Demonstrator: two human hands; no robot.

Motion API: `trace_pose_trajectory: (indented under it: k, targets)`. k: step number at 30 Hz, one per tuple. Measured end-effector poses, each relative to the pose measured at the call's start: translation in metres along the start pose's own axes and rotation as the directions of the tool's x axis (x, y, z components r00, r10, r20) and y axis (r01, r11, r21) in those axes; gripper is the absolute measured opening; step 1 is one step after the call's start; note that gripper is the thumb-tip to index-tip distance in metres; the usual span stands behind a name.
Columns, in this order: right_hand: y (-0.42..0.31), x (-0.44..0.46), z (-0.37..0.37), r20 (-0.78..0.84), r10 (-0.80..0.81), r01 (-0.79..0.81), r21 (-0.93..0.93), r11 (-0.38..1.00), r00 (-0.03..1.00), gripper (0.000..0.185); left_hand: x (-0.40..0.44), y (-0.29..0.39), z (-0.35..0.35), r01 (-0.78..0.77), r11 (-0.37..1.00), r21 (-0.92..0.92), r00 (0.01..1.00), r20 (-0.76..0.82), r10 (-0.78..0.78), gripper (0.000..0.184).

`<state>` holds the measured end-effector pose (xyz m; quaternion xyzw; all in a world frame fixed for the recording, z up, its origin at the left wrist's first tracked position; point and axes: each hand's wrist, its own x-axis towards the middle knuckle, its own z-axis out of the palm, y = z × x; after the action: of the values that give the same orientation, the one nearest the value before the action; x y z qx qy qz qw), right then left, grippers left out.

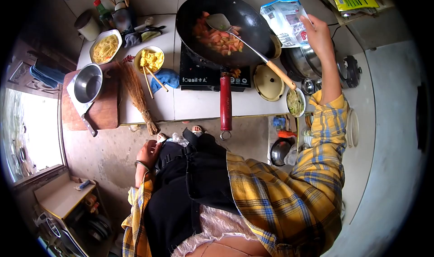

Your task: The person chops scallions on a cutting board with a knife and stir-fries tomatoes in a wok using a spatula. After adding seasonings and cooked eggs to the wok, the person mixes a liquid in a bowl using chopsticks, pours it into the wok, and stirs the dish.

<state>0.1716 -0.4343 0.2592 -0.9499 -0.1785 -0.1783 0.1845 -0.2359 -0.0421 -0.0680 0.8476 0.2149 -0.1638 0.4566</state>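
At the upper right, my right hand (319, 34) grips the edge of a blue and white plastic packet (286, 23), holding it up beside the wok. My left hand (148, 155) hangs low by my waist, its fingers loosely apart and nothing seen in it. Chopped tomato (221, 40) lies in the black wok (257, 26), which sits on an induction cooker (199, 81) with its red handle toward me. A metal spatula (255, 50) with a wooden handle rests in the wok, its handle reaching over the right rim.
Left of the wok stand a bowl of scrambled egg (152, 59) with chopsticks, a plate of noodles (105, 47), a straw brush (135, 92), and a steel bowl (88, 83) with a knife (88, 123) on a cutting board (106, 107). Rightward are a lid (268, 83) and a bowl of sliced greens (295, 103).
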Motion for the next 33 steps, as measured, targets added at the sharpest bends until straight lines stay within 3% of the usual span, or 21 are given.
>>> trace_pose_trajectory:
  k: [9, 12, 18, 21, 27, 30, 33]
  targets:
    - [0.003, -0.003, 0.007, -0.041, 0.029, -0.023, 0.153, 0.988, 0.999, 0.033, -0.001, 0.001, 0.001, 0.006, 1.000, -0.024, 1.000, 0.002, -0.006, 0.043]
    - [-0.010, -0.007, 0.004, 0.087, 0.021, -0.028, 0.075, 0.997, 0.996, 0.032, -0.001, -0.001, 0.002, 0.002, 1.000, -0.011, 1.000, -0.013, -0.002, 0.043]
    - [0.012, -0.002, 0.010, 0.048, 0.074, -0.085, 0.295, 0.952, 0.996, 0.031, 0.004, -0.010, 0.006, -0.005, 1.000, 0.009, 1.000, -0.024, 0.005, 0.043]
    - [0.028, 0.002, 0.011, 0.023, 0.101, -0.103, 0.312, 0.944, 0.995, 0.030, 0.006, -0.011, 0.008, -0.008, 1.000, 0.025, 0.999, -0.034, 0.009, 0.043]
    - [0.034, 0.004, 0.008, 0.046, 0.267, -0.225, 0.684, 0.694, 0.963, 0.030, 0.010, -0.007, 0.010, 0.018, 0.997, 0.069, 0.999, -0.040, -0.015, 0.041]
    - [0.038, 0.017, 0.001, 0.000, 0.344, -0.185, 0.842, 0.506, 0.939, 0.032, 0.012, -0.007, 0.014, 0.007, 0.995, 0.095, 0.999, -0.041, -0.003, 0.040]
    - [0.058, 0.066, -0.007, -0.205, 0.409, 0.028, 0.917, 0.397, 0.889, 0.033, 0.012, -0.003, 0.018, -0.022, 0.995, 0.099, 0.997, -0.068, 0.029, 0.037]
